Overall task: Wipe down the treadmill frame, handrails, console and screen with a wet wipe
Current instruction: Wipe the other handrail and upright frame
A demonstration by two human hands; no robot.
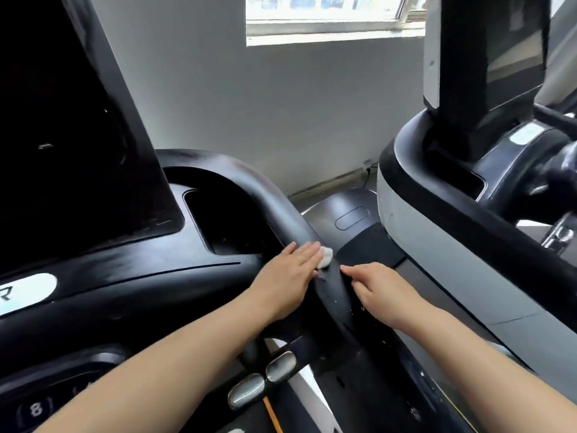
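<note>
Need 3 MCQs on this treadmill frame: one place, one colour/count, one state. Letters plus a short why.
1. Where is the wet wipe?
A. on the screen
B. under the left hand's fingertips on the right handrail
C. in the console's cup recess

2. How many oval metal sensor pads show on the grip bar near the bottom of the view?
A. one
B. two
C. four

3. How is the left hand set?
A. fingers straight, pressing down flat
B. a fist closed on nothing
C. hanging off the rail

Answers:
1 B: the white wad peeks out beyond the fingertips on the black handrail.
2 B: two sensor pads lie side by side.
3 A: the fingers lie extended over the wipe; the right hand rests on the rail's other side.
</note>
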